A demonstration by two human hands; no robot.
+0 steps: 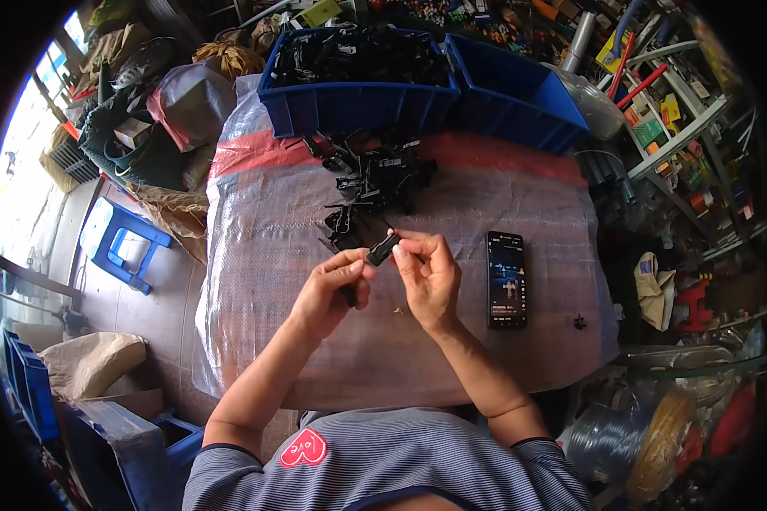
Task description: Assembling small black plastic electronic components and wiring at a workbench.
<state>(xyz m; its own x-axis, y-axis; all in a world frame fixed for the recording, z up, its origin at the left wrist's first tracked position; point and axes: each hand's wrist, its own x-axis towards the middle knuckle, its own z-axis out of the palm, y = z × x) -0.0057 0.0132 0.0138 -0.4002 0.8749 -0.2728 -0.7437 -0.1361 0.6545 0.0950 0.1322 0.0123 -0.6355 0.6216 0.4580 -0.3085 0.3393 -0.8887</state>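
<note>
Between my two hands, over the middle of the table, is a small black plastic part (383, 249), held tilted. My left hand (331, 285) pinches its left end, and something dark also shows under the curled fingers of that hand. At the other end, the thumb and fingers of my right hand (428, 271) close on the part. Just beyond my hands lies a loose pile of similar black plastic parts (383, 179). Fine details of the held part are too small to make out.
Two blue bins stand at the table's far edge: one full of black parts (358, 55), the other blue bin (520, 98) showing its bare inside. A phone (507, 281) with a lit screen lies to the right, near a tiny black piece (579, 322). A blue stool (126, 247) stands left.
</note>
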